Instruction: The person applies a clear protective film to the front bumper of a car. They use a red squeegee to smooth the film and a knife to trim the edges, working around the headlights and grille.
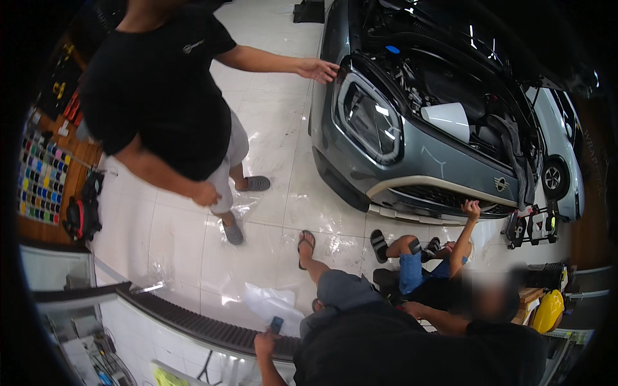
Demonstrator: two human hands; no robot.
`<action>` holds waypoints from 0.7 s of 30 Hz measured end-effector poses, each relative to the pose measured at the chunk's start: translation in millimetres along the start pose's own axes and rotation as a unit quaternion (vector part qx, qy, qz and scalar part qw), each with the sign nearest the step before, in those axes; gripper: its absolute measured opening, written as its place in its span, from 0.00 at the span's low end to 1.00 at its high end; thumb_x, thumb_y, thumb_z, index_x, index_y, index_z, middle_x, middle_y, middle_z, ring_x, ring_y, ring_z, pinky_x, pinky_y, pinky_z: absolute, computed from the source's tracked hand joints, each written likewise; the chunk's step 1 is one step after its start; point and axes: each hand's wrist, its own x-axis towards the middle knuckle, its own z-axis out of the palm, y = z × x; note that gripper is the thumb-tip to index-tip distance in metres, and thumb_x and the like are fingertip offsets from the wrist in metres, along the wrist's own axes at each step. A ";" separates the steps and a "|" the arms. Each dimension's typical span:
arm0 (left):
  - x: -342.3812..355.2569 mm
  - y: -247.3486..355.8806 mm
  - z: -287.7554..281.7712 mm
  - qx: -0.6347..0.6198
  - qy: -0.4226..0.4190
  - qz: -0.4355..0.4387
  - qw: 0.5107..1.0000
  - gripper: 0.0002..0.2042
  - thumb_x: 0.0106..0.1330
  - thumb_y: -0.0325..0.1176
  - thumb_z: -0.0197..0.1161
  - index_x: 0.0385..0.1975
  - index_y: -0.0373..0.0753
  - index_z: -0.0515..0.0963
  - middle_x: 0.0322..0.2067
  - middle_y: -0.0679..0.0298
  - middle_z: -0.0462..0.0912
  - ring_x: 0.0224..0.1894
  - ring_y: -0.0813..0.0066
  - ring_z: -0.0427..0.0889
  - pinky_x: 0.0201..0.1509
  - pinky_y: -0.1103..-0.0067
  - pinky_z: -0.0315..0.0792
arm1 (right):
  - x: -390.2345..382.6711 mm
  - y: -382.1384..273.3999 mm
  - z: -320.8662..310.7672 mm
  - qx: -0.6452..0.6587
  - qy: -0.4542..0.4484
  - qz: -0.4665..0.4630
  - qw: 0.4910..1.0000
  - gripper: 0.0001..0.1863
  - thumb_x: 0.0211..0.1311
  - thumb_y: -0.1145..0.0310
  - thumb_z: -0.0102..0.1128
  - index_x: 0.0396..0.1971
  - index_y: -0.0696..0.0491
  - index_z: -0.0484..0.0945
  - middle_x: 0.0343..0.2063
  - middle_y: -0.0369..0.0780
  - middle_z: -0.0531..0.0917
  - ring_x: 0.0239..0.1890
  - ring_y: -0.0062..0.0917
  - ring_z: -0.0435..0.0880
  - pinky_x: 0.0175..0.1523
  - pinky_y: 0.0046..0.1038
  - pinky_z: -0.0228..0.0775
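Observation:
At the lower left, a forearm comes up from the bottom edge to my left hand (264, 344), its fingers closed round a dark, flat phone (277, 325). Below the phone runs a dark ribbed strip, and a crumpled white sheet (270, 302) lies on the floor just beyond it. My right hand is not in view.
A grey-green car (418, 161) stands ahead, bonnet raised, with a white bucket-like thing (447, 121) in its engine bay. A standing person (161, 96) touches its front corner. A seated person's hand (472, 209) touches the grille trim. Another person's black-shirted back (412, 350) fills the near right.

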 end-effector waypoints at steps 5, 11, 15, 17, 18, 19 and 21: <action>102.7 166.1 -16.4 0.027 -0.100 0.144 0.984 0.21 0.72 0.52 0.59 0.45 0.40 0.86 0.35 0.41 0.84 0.42 0.39 0.83 0.44 0.56 0.75 | -8.8 -162.9 -141.7 -0.036 0.283 0.044 0.957 0.24 0.62 0.57 0.61 0.55 0.52 0.74 0.44 0.53 0.87 0.45 0.50 0.87 0.51 0.50 0.79; 160.9 372.3 -72.6 -0.070 -0.208 0.198 0.955 0.20 0.78 0.49 0.54 0.55 0.43 0.83 0.45 0.46 0.87 0.49 0.47 0.86 0.54 0.65 0.77 | -38.7 -331.7 -233.5 0.102 0.349 -0.128 0.923 0.20 0.69 0.56 0.59 0.55 0.49 0.75 0.35 0.55 0.86 0.42 0.55 0.85 0.47 0.51 0.76; 214.7 381.6 -68.6 -0.141 -0.239 0.259 0.925 0.23 0.78 0.52 0.54 0.55 0.39 0.82 0.44 0.42 0.86 0.51 0.50 0.87 0.56 0.66 0.75 | -34.3 -385.1 -229.0 0.157 0.309 -0.218 0.912 0.18 0.71 0.57 0.60 0.56 0.48 0.77 0.40 0.52 0.87 0.43 0.51 0.86 0.50 0.45 0.77; 256.8 361.6 -64.0 -0.068 -0.373 0.216 0.900 0.25 0.77 0.54 0.55 0.54 0.37 0.82 0.43 0.43 0.87 0.50 0.52 0.87 0.55 0.67 0.75 | -22.4 -401.2 -223.9 0.206 0.319 -0.205 0.902 0.19 0.70 0.57 0.62 0.54 0.51 0.79 0.41 0.50 0.87 0.43 0.49 0.86 0.49 0.43 0.77; 273.7 351.8 -63.6 -0.032 -0.437 0.193 0.878 0.25 0.76 0.54 0.56 0.54 0.36 0.82 0.42 0.43 0.87 0.49 0.53 0.87 0.54 0.67 0.75 | -18.9 -410.7 -219.5 0.233 0.344 -0.190 0.890 0.19 0.69 0.57 0.63 0.53 0.52 0.81 0.40 0.51 0.87 0.43 0.48 0.87 0.48 0.41 0.77; 279.7 353.9 -68.6 -0.036 -0.460 0.180 0.869 0.26 0.75 0.56 0.58 0.52 0.35 0.83 0.41 0.43 0.87 0.47 0.54 0.87 0.53 0.67 0.75 | -11.4 -419.0 -214.3 0.271 0.336 -0.147 0.890 0.19 0.69 0.57 0.64 0.51 0.53 0.81 0.39 0.51 0.87 0.42 0.47 0.87 0.48 0.41 0.77; 292.2 359.0 -85.3 -0.004 -0.504 0.165 0.848 0.26 0.74 0.56 0.58 0.50 0.35 0.84 0.40 0.43 0.87 0.46 0.53 0.87 0.51 0.67 0.75 | -0.4 -435.0 -203.6 0.342 0.318 -0.065 0.882 0.19 0.68 0.56 0.66 0.49 0.55 0.83 0.38 0.51 0.87 0.41 0.45 0.88 0.47 0.39 0.77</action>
